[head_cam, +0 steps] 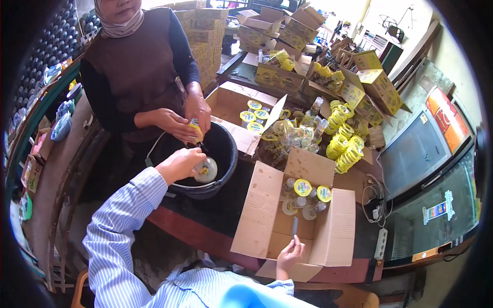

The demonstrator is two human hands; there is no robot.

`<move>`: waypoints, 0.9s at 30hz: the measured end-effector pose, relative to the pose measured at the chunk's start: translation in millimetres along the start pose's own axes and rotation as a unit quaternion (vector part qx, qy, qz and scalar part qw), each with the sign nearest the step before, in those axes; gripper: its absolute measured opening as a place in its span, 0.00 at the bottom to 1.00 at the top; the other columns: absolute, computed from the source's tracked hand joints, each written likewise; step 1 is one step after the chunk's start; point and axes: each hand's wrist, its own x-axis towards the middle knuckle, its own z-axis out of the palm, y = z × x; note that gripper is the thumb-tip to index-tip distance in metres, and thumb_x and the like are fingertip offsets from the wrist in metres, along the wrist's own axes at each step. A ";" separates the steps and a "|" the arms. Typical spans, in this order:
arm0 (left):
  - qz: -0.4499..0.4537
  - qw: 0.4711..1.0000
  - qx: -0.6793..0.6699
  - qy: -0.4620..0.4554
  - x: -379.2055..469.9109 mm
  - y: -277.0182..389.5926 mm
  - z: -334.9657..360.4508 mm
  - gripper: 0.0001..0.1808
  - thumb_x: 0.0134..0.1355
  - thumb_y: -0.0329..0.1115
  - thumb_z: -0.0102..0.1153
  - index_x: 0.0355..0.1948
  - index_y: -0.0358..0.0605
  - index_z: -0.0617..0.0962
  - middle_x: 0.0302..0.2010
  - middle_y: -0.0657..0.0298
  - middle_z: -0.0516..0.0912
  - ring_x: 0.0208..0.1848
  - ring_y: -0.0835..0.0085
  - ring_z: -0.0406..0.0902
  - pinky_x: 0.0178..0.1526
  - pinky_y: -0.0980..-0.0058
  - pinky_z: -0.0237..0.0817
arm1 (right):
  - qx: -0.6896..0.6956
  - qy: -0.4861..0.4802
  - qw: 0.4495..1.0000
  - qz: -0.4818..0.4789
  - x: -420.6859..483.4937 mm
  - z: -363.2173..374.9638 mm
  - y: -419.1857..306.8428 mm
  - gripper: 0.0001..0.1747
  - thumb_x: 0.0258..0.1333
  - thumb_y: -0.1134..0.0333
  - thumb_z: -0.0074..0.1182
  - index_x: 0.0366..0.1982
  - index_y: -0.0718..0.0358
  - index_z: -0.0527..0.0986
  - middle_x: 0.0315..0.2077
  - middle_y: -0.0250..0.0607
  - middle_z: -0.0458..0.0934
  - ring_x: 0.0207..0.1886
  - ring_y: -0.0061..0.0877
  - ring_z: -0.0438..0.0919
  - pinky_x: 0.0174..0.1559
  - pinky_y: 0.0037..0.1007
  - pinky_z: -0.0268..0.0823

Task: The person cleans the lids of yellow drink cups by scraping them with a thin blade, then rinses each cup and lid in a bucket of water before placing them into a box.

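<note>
My left hand [183, 164] reaches over a black bucket [229, 169] and holds a clear plastic cup [205, 170], tilted, its round end facing up at me. Yellowish bits show in or through the cup. My right hand [289, 254] pinches a thin, flat grey strip, possibly a blade [295, 226], upright over the near part of an open cardboard box [256, 210]. At the box's far end stand several clear cups, some with yellow printed lids [302, 187]. Across the bucket, a co-worker's hands [185, 123] hold a cup with a yellow lid.
A second open box [238, 129] holds several yellow-lidded cups. Beside it lie a heap of clear cups [302, 134] and stacks of yellow lids or lidding [346, 150]. A power strip [381, 244] with a white cable hangs at the table's right. A co-worker [134, 69] stands across the table.
</note>
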 end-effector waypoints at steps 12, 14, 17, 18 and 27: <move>-0.135 0.990 -0.029 0.040 -35.2 -7.1 3.3 0.22 0.43 0.39 0.68 0.39 0.40 0.78 0.38 0.51 0.78 0.41 0.53 0.77 0.45 0.63 0.69 | -0.002 0.013 1.000 -0.023 0.0 1.7 -2.2 0.10 0.54 0.75 0.49 0.39 0.61 0.76 0.26 0.40 0.71 0.32 0.35 0.70 0.37 0.35 0.62; -0.160 0.986 -0.043 0.034 -44.5 -3.7 7.3 0.23 0.42 0.40 0.68 0.40 0.41 0.78 0.38 0.51 0.79 0.42 0.55 0.78 0.45 0.63 0.69 | 0.002 0.014 1.000 -0.018 0.3 1.0 -1.5 0.10 0.54 0.75 0.50 0.39 0.61 0.76 0.26 0.40 0.72 0.32 0.35 0.70 0.37 0.35 0.62; -0.176 0.983 -0.034 0.030 -48.2 -2.8 3.2 0.23 0.42 0.44 0.68 0.38 0.42 0.80 0.34 0.55 0.82 0.41 0.59 0.79 0.43 0.64 0.69 | 0.002 0.011 1.000 0.002 1.8 -2.9 0.9 0.10 0.54 0.75 0.50 0.39 0.61 0.76 0.26 0.40 0.72 0.32 0.34 0.70 0.37 0.34 0.62; -0.185 0.982 0.000 0.027 -46.6 0.6 -0.5 0.23 0.43 0.44 0.67 0.38 0.42 0.80 0.34 0.55 0.82 0.40 0.60 0.79 0.42 0.65 0.69 | 0.011 0.007 1.000 0.003 3.9 -3.1 1.9 0.10 0.54 0.75 0.50 0.39 0.62 0.76 0.26 0.39 0.72 0.31 0.34 0.70 0.37 0.34 0.62; -0.360 0.928 -0.065 0.069 -42.6 23.6 30.7 0.21 0.54 0.50 0.58 0.38 0.42 0.80 0.32 0.50 0.82 0.36 0.54 0.80 0.41 0.61 0.67 | 0.032 -0.039 0.997 0.051 25.1 -31.4 20.9 0.09 0.55 0.75 0.49 0.39 0.63 0.75 0.26 0.40 0.71 0.30 0.32 0.70 0.34 0.33 0.63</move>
